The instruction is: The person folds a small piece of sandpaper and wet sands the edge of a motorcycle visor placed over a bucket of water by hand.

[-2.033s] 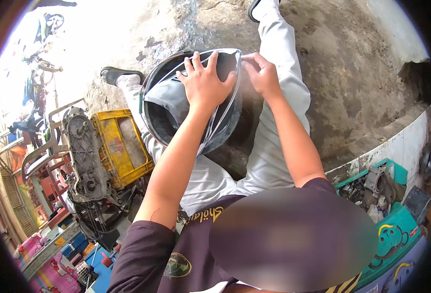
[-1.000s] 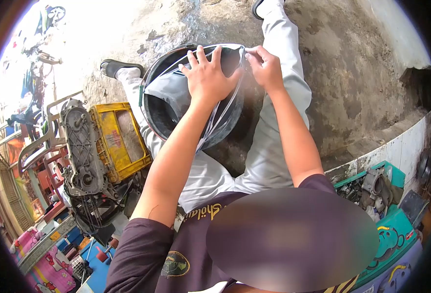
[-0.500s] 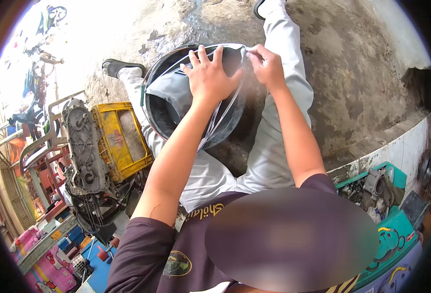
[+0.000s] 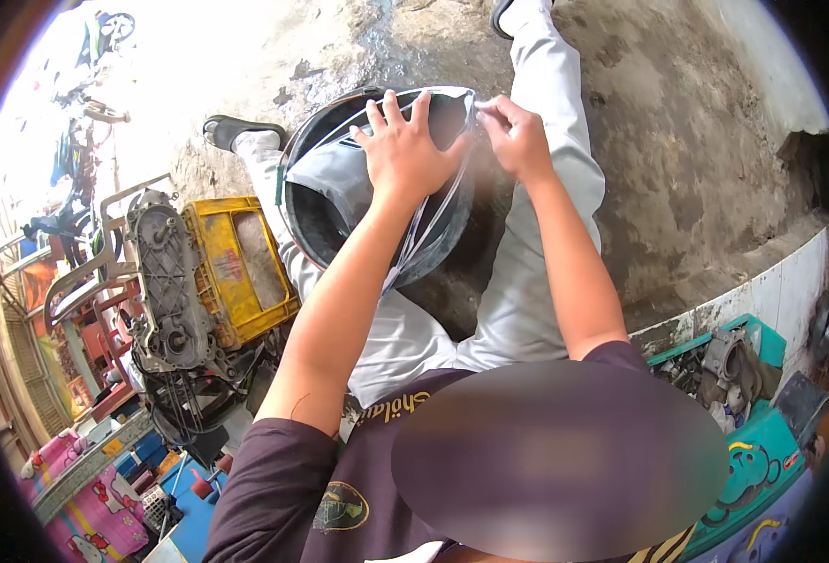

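Note:
A dark round bucket (image 4: 435,246) stands between the knees, with a grey panel (image 4: 325,174) and a dark, glossy piece in and over it. White strands (image 4: 444,208) run down from a corner at the upper right to the near rim. My left hand (image 4: 403,145) lies on the dark piece with its fingers spread. Just right of that corner, my right hand (image 4: 515,139) is closed in a pinch at the edge; whatever is between its fingertips is too small to make out.
At the left are a yellow crate (image 4: 236,319), a metal engine casing (image 4: 163,272) and a chair frame (image 4: 105,272). A green bin (image 4: 763,342) with metal parts stands at the lower right, beside a low white wall (image 4: 778,298). The concrete floor (image 4: 668,169) has wet patches.
The bucket and both hands sit slightly further right in view. The left hand keeps its spread pose; the right hand remains pinched by the corner, shifted slightly down and right.

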The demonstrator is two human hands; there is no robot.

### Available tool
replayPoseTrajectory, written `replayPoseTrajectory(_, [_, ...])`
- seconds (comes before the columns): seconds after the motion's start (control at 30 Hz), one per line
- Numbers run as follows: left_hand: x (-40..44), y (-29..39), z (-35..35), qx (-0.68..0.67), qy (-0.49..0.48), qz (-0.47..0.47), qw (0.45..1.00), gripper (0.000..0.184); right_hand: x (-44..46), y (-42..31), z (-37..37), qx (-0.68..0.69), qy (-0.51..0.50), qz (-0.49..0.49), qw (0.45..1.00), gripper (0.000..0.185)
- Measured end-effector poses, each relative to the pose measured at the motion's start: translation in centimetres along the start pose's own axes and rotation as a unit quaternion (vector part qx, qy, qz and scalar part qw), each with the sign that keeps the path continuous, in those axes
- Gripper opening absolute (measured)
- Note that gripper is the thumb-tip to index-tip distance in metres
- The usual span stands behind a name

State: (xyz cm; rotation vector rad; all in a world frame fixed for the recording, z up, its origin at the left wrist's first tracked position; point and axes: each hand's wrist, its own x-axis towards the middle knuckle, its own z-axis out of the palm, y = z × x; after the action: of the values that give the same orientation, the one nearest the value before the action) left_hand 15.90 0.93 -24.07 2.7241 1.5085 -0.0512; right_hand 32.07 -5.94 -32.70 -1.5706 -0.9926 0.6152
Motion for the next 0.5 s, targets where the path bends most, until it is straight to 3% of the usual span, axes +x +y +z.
replayPoseTrajectory(0.07, [0.0, 0.2, 0.0, 0.000, 0.000, 0.000, 1.000, 0.094, -0.6, 0.3, 0.2, 0.020, 0.020, -0.056, 0.998, 0.008])
replayPoseTrajectory(0.33, [-0.1, 0.1, 0.2, 0.005, 0.007, 0.002, 1.000, 0.093, -1.0, -0.1, 0.3, -0.007, 0.024, -0.015, 1.000, 0.009])
replayPoseTrajectory(0.5, [0.0, -0.1, 0.5, -0.009, 0.011, 0.007, 1.000, 0.094, 0.8, 0.8, 0.7, -0.028, 0.058, -0.052, 0.997, 0.012])
